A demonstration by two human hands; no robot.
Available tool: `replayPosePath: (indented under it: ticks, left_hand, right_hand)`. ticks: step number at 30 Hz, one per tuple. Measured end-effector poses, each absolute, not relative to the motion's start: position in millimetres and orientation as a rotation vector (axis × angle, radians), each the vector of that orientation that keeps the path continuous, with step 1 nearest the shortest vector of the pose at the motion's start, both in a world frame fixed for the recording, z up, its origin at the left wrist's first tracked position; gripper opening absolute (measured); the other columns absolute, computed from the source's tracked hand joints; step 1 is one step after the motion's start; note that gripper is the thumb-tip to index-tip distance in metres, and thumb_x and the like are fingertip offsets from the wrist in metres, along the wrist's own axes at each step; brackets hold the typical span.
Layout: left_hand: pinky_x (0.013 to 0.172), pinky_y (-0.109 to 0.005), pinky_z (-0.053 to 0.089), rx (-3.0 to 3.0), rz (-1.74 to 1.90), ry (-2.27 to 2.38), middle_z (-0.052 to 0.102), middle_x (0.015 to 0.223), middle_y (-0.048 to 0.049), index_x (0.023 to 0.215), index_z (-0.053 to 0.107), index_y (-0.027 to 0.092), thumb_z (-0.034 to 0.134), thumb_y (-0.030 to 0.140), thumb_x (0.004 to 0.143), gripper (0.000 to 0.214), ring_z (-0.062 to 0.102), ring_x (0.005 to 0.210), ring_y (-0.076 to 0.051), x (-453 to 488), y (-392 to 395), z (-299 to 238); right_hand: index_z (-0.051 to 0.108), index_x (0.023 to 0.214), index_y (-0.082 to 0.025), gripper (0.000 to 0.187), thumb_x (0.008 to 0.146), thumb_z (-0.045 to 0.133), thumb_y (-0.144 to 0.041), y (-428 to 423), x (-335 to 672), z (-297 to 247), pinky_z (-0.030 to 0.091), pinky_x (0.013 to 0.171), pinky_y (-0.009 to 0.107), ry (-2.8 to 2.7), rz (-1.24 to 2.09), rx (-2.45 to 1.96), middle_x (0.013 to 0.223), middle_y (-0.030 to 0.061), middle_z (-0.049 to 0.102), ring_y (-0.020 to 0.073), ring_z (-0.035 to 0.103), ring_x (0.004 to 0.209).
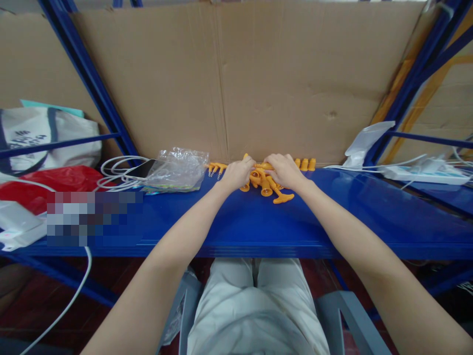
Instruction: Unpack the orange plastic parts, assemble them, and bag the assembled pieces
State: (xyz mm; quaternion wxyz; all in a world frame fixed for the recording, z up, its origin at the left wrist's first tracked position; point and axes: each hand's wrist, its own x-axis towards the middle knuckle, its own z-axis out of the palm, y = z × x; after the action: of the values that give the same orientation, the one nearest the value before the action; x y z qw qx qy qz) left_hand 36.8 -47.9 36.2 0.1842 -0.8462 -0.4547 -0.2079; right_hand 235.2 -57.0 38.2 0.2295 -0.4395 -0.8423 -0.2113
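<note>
Both my hands reach to the back of a blue shelf (258, 227), into a small heap of orange plastic parts (266, 187). My left hand (238, 173) is curled closed over some of these parts, and my right hand (284, 170) is curled closed right beside it. Between them both hands pinch one orange piece (263, 166). A T-shaped orange part (283, 198) lies just in front of the right hand. More orange parts stand in a row (305, 164) by the cardboard wall, and others lie to the left (216, 168).
A crumpled clear plastic bag (179, 170), a phone (142, 168) and white cables (114, 172) lie left of the hands. A red bag (44, 183) and a white tote (40, 135) sit far left. A white power strip (424, 173) sits at right. Cardboard (288, 79) backs the shelf.
</note>
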Motion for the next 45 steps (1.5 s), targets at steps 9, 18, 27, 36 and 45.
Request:
replayPosePath:
  ticks: [9, 18, 27, 36, 45]
  left_hand:
    - [0.088, -0.034, 0.054, -2.379, -0.563, -1.266, 0.070, 0.118, -0.0134, 0.116, 0.065, 0.016, 0.043, 0.020, 0.100, 0.027, 0.070, 0.108, -0.025, 33.2, -41.5, 30.7]
    - [0.091, -0.033, 0.053, -2.380, -0.520, -1.367, 0.067, 0.124, -0.0126, 0.120, 0.063, 0.017, 0.042, 0.024, 0.102, 0.029, 0.070, 0.109, -0.024, 37.2, -50.6, 36.9]
    - [0.092, -0.033, 0.052, -2.377, -0.623, -1.460, 0.071, 0.120, -0.0093, 0.116, 0.066, 0.020, 0.045, 0.029, 0.101, 0.028, 0.069, 0.111, -0.024, 27.1, -38.4, 29.0]
    - [0.091, -0.032, 0.052, -2.338, -0.769, -1.575, 0.074, 0.118, -0.0089, 0.113, 0.067, 0.022, 0.046, 0.029, 0.099, 0.026, 0.068, 0.112, -0.024, 5.5, -21.4, 23.9]
    - [0.088, -0.031, 0.053, -2.307, -0.791, -1.646, 0.077, 0.114, -0.0073, 0.121, 0.065, 0.026, 0.049, 0.030, 0.099, 0.028, 0.070, 0.112, -0.025, 2.0, -22.4, 25.2]
  right_hand:
    - [0.060, 0.120, -0.013, 0.031, 0.101, 0.044, -0.031, -60.6, 231.0, 36.0, 0.033, 0.084, 0.037, -2.378, -0.584, -1.391, 0.115, 0.0182, 0.071, 0.0311, 0.061, 0.107]
    - [0.060, 0.111, -0.016, 0.025, 0.092, 0.045, -0.014, -64.8, 232.6, 42.1, 0.031, 0.086, 0.039, -2.331, -0.726, -1.296, 0.107, 0.0163, 0.070, 0.0312, 0.057, 0.105]
    - [0.060, 0.112, -0.017, 0.034, 0.087, 0.040, -0.007, -50.9, 255.4, 39.0, 0.033, 0.093, 0.044, -2.144, -0.746, -1.316, 0.106, 0.0157, 0.066, 0.0313, 0.052, 0.106]
    - [0.068, 0.123, -0.016, 0.036, 0.094, 0.055, -0.032, -32.0, 332.7, 23.0, 0.043, 0.098, 0.048, -1.647, -0.345, -1.865, 0.130, 0.0217, 0.061, 0.0368, 0.053, 0.124]
    - [0.068, 0.129, -0.014, 0.039, 0.093, 0.057, -0.025, -21.7, 366.8, -1.7, 0.048, 0.093, 0.037, -1.420, 0.097, -2.121, 0.123, 0.0194, 0.071, 0.0332, 0.064, 0.119]
